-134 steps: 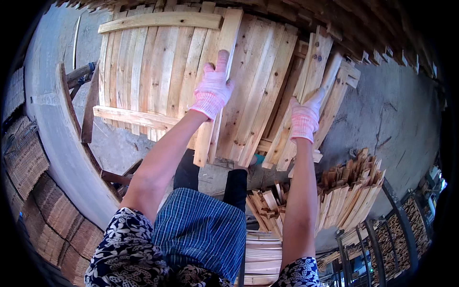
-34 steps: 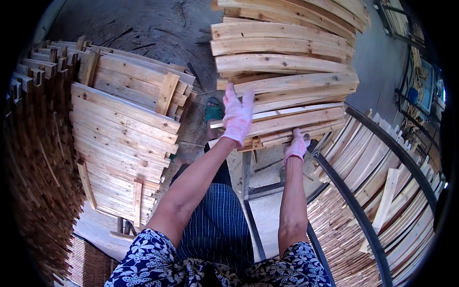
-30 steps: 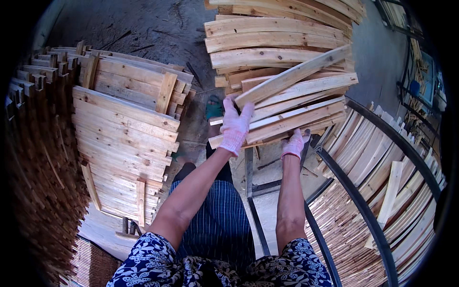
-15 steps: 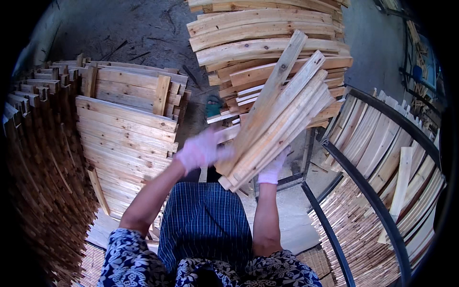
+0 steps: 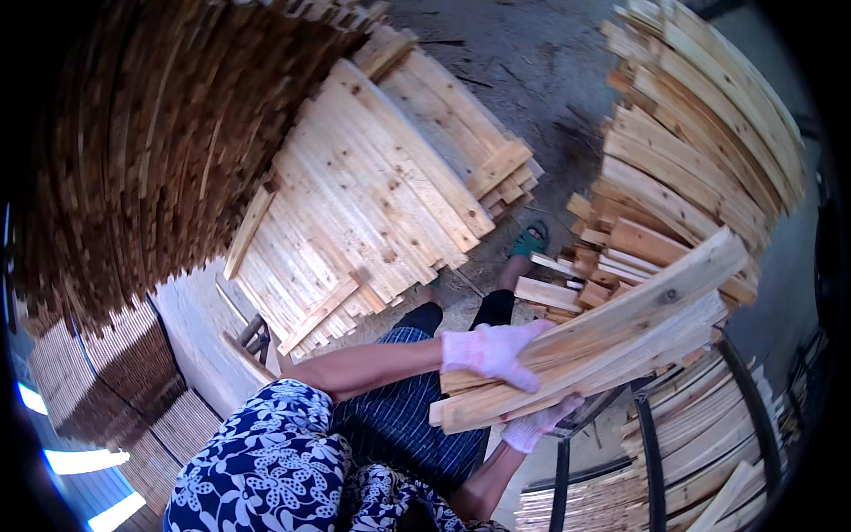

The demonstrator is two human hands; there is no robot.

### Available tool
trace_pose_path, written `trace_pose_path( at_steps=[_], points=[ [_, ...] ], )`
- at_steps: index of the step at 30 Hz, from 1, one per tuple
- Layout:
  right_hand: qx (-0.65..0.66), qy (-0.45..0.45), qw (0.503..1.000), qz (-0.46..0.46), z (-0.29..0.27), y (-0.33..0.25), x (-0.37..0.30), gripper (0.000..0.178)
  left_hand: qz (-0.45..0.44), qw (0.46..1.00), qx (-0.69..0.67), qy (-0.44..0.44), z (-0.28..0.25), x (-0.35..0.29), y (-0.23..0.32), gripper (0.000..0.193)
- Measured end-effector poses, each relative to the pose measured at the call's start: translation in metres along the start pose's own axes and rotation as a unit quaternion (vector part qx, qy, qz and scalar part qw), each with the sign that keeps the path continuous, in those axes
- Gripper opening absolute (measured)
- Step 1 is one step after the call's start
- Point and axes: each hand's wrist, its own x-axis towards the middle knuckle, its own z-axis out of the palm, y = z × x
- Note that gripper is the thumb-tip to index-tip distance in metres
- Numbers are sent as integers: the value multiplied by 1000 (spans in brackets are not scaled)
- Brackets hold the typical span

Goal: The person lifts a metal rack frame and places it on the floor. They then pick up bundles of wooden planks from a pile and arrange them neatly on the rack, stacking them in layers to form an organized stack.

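I hold a bundle of pale wooden slats [image 5: 612, 332] slanting up to the right in front of me. My left hand [image 5: 492, 352], in a pink-white knit glove, lies over the top of the bundle near its lower end. Beneath the same end, my right hand [image 5: 539, 424], also gloved, supports the slats from below. Behind the bundle rises a tall stack of similar slats [image 5: 700, 151].
A slatted wooden panel pile [image 5: 372, 204] lies on the ground at centre left. Dark stacked slats [image 5: 133, 151] fill the upper left. A black metal rack [image 5: 647, 443] with more slats [image 5: 709, 452] stands at the lower right. One foot wears a green sandal [image 5: 530, 239] on the grey floor.
The bundle has come off the tall stack and now lies lower, closer to my body. My view has swung left and downward, and both hands stay on the slats.
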Motion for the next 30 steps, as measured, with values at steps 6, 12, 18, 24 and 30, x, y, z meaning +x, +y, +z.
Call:
trace_pose_path(
  at_steps=[6,12,18,24,30],
  points=[
    [-425,-164,890,-11,72,22,25,89,157,903,-266,299,6,-111,-88,114],
    [-550,-432,715,-4,218,125,99,93,129,734,-333,578,-61,-129,-129,113],
    [-795,-379,469,-69,302,180,111,102,-61,633,-338,694,-142,-106,-177,99],
    [-815,-373,418,-152,288,133,107,97,-17,589,-387,709,-131,-106,-210,89],
    [-787,-409,438,-148,321,87,225,69,45,537,-454,709,-126,-106,-190,71]
  ],
)
